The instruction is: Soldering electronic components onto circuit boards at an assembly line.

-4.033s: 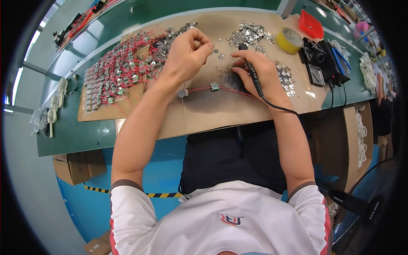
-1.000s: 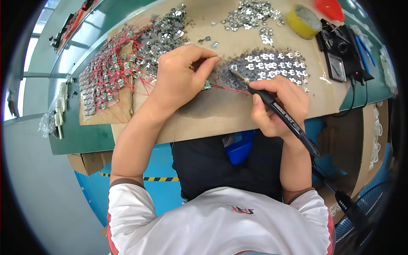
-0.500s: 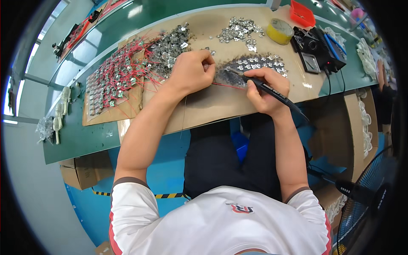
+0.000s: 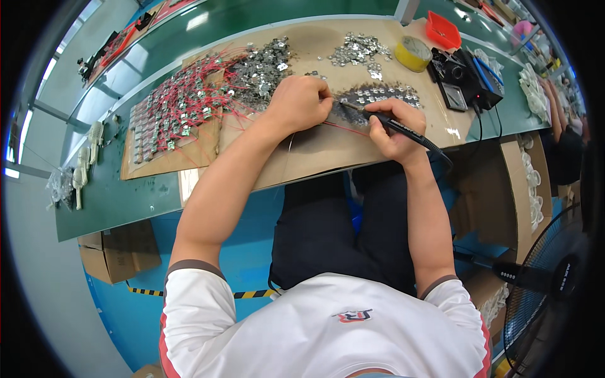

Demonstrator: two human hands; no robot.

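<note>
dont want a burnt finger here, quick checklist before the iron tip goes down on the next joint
1. Soldering iron gripped on its black handle by the right hand, away from the metal tip: ok.
2. Left hand fingertips clear of the tip: cannot tell, they sit very close to it.
3. What the left hand pinches there: cannot tell, hidden under the fingers.
4. Red wire lying flat on the cardboard sheet between the hands: ok.
5. Iron's cord running free off the bench edge: ok.
6. Scorched patch with rows of metal clips right behind the tip, crowding the spot: not ok.
</note>
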